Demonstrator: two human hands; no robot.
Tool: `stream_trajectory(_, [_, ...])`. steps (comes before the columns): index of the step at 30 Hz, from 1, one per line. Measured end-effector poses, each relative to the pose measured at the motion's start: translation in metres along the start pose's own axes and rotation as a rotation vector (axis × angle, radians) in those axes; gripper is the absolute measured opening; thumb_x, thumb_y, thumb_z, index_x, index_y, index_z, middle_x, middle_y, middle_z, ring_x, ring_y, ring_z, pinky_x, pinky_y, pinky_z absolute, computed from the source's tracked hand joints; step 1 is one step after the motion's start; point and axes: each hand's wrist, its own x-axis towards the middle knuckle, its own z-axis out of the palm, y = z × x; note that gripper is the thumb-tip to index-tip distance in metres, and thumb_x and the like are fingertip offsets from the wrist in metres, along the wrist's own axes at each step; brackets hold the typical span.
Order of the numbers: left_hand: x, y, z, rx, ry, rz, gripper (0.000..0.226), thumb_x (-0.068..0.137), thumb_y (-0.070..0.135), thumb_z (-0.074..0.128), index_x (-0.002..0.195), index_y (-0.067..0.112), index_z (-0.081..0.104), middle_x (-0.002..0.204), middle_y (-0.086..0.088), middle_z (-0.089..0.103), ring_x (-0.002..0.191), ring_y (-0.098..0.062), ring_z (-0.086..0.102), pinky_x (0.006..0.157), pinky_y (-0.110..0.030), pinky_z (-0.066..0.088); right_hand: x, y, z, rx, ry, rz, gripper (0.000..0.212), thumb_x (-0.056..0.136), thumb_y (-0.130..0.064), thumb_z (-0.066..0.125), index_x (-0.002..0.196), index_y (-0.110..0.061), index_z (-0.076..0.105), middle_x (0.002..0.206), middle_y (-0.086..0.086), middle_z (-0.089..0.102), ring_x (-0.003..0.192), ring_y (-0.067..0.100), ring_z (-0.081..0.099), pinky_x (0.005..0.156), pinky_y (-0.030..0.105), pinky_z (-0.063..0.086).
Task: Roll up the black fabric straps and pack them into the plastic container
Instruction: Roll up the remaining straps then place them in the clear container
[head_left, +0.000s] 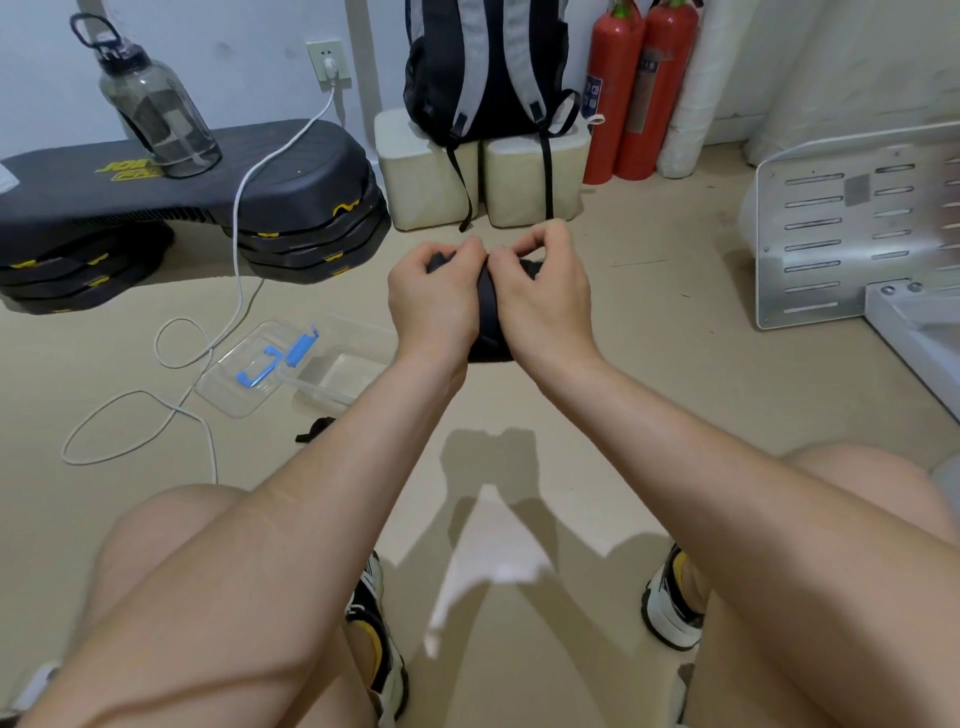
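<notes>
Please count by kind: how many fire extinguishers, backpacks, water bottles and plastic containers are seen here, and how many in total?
Fire extinguishers: 2
Backpack: 1
Water bottle: 1
Plastic container: 1
Total: 5

The black fabric strap (488, 312) is bunched into a dark roll, held above the floor (675, 389). The clear plastic container (345, 366) lies open on the floor, with its blue-clipped lid (241, 371) just beside it.

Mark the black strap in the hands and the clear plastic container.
black strap (489, 317): head view, on the rolled fabric's exposed middle.
plastic container (349, 370): head view, on its bare bottom.
</notes>
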Motion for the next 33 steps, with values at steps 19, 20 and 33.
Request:
stream_trajectory(19, [0.011,0.015,-0.004,0.095,-0.074,0.135,0.04,0.075,0.03,0.063,0.044,0.021,0.038,0.047,0.009,0.035,0.056,-0.017,0.035,0.058,-0.03,0.032,-0.002,-0.006,0.015,0.361,0.056,0.237,0.02,0.095,-0.036,0.048,0.085,-0.02,0.051,0.094,0.004,0.062,0.09,0.034,0.066,0.041,0.032,0.049])
stream_trajectory(20, [0.014,0.015,-0.004,0.111,-0.077,0.193,0.041,0.074,0.031,0.061,0.042,0.021,0.037,0.045,0.008,0.032,0.055,-0.017,0.032,0.056,-0.03,0.029,-0.002,-0.006,0.017,0.37,0.082,0.208,0.022,0.095,-0.038,0.046,0.082,-0.02,0.05,0.09,0.004,0.061,0.089,0.035,0.066,0.042,0.037,0.052])
stream_trajectory(33, [0.013,0.0,-0.034,0.603,-0.344,0.71,0.047,0.076,0.051,0.069,0.113,0.022,0.062,0.105,0.002,0.056,0.097,-0.01,0.053,0.085,-0.017,0.042,0.022,0.001,-0.008,0.511,-0.343,0.603,0.025,0.093,-0.031,0.05,0.1,-0.015,0.069,0.092,0.012,0.073,0.08,0.03,0.071,0.061,0.043,0.059])
